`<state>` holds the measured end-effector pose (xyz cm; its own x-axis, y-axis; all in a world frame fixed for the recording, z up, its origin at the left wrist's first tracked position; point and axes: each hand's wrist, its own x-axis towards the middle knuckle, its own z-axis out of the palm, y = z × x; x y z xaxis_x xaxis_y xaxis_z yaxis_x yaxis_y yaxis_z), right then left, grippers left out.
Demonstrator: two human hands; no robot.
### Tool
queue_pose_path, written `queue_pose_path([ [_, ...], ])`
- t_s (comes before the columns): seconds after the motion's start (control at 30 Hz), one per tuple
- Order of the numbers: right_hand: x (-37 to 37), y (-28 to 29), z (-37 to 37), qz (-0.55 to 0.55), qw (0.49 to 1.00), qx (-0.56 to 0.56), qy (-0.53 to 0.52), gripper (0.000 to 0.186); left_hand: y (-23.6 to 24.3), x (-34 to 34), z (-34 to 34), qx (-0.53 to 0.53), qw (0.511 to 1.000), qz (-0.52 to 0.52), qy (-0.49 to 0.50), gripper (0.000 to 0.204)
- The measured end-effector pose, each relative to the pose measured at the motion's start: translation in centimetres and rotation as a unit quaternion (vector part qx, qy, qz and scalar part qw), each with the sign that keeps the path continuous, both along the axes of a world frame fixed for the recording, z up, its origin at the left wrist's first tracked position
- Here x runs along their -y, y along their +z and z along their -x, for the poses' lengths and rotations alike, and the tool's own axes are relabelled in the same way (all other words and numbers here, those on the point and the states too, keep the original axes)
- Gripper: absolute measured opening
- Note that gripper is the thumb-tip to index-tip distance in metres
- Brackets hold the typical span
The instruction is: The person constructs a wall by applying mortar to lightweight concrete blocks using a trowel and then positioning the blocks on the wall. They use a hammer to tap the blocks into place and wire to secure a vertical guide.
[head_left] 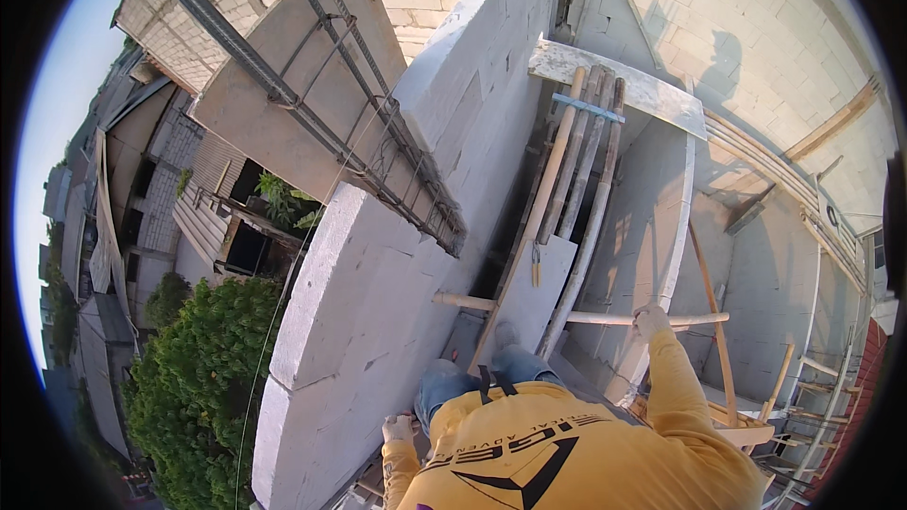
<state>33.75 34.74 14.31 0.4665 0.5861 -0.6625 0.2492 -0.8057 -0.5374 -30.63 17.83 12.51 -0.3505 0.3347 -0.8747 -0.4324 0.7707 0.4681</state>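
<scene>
Head view: Yellow-shirted worker [605, 458] on pale board [539, 283]

Right hand [650, 321] rests where a wooden pole [697, 319] crosses the narrow block wall [657, 208], its grip unclear. Left hand [399, 428] sits beside the thick white wall [378, 293], its hold also unclear.

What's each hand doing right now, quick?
Left hand: beside the white block wall; open or closed unclear.
Right hand: at the wooden pole; can't tell whether gripping.

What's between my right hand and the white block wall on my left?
In the head view, a pale board, a long pole beside it and part of a crosswise pole lie between the right hand and that wall.
</scene>
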Motion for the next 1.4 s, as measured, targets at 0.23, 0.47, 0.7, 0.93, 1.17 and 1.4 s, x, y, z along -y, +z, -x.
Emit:
queue_pose_path([
  [0.23, -1.6, 4.4, -2.5, -0.054, 0.997, -0.038, -0.050, 0.020, 1.5, -6.5, -5.0, -0.100, 0.990, 0.036, -0.091, 0.014],
  [0.47, -13.6, 16.0, -0.1, -0.282, 0.956, 0.029, 0.081, 0.022, 0.0, -12.5, -7.5, -0.082, 0.990, 0.005, -0.117, 0.010],
  [0.7, -28.7, 32.3, 8.9, -0.473, 0.845, 0.043, 0.247, 0.033, -4.3, -16.7, -9.2, -0.065, 0.994, 0.015, -0.090, 0.012],
  [0.93, -39.7, 42.3, 21.1, -0.561, 0.690, 0.041, 0.457, 0.024, -5.9, -17.4, -12.7, -0.071, 0.992, 0.054, -0.089, 0.014],
  [1.17, -47.3, 45.0, 29.4, -0.602, 0.580, 0.031, 0.548, 0.028, -2.0, -19.6, -15.3, -0.079, 0.997, 0.014, -0.007, 0.012],
  [1.4, -49.4, 45.7, 33.2, -0.600, 0.575, 0.047, 0.555, 0.028, -3.9, -14.2, -15.6, -0.057, 0.983, 0.016, 0.174, 0.011],
])
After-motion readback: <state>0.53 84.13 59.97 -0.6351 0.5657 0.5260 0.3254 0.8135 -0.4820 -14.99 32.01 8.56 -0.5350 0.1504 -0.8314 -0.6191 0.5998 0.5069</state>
